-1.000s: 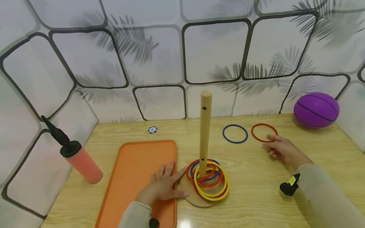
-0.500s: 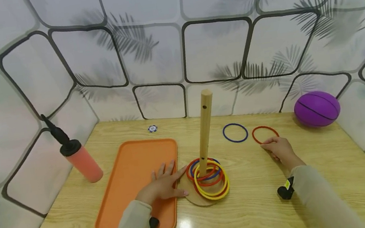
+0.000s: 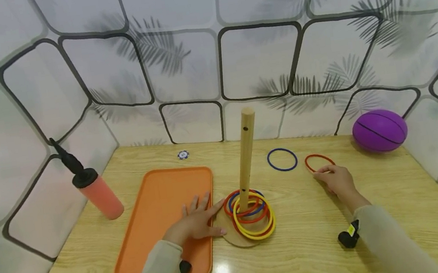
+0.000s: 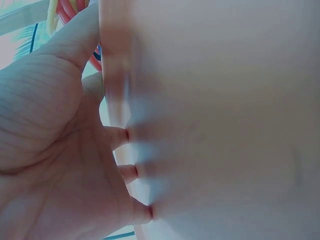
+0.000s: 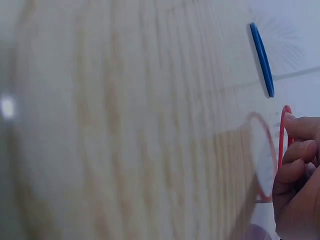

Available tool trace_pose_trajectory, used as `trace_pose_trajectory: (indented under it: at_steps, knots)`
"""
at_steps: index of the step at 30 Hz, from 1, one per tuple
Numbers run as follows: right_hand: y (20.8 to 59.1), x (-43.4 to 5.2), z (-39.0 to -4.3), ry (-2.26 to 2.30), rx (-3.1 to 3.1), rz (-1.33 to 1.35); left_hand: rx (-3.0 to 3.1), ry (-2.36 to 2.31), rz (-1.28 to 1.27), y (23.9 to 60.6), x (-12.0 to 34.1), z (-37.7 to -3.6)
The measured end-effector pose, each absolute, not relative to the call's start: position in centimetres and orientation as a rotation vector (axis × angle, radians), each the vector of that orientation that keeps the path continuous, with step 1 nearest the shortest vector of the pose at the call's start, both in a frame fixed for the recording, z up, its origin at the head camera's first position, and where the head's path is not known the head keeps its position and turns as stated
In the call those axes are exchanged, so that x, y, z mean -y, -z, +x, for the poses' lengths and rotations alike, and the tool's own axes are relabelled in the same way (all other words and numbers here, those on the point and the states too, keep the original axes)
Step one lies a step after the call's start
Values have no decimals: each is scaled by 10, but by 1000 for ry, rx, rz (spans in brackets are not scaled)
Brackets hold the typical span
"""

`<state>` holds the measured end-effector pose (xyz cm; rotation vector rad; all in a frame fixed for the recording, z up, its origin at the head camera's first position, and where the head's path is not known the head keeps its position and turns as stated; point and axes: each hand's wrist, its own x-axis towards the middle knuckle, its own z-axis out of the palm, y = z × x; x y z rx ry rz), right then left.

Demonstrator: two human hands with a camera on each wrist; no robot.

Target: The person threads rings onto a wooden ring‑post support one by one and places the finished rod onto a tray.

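Note:
My right hand [image 3: 339,182] pinches a thin red ring [image 3: 319,155] by its near edge. In the right wrist view, that red ring [image 5: 281,145] stands raised over the table, with a faint reflection of it below. My left hand [image 3: 194,225] lies with fingers spread over the right edge of the orange tray [image 3: 160,195]; its index fingertip and thumb reach the round wooden base [image 3: 232,240]. From the base rises a wooden post [image 3: 246,165], with several red, blue and yellow rings [image 3: 271,226] around its foot. A blue ring [image 3: 284,170] lies flat behind the right hand's left side.
At the far right sits a purple ball [image 3: 380,131]. A pink hand pump [image 3: 102,198] with a black top stands at the left. Near the back wall lies a small poker chip [image 3: 183,155]. Patterned walls [image 3: 259,62] bound the table [image 3: 300,245] behind and on both sides.
My right hand has closed its fingers on the red ring's near edge, and the ring has shifted slightly and tilted. The left hand has stayed in place.

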<state>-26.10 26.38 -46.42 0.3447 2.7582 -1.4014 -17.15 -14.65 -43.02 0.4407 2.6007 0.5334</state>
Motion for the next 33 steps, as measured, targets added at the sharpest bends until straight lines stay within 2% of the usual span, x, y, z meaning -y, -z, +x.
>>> trace_pose_trajectory:
  at_steps: [20,33]
  knots:
    - [431,-277,-237,1406,-3020,342,-2599,-550,453,432,148,-171]
    - [411,-289,-221,1770,-2683,269,-2607,-566,460,428,146,-167]
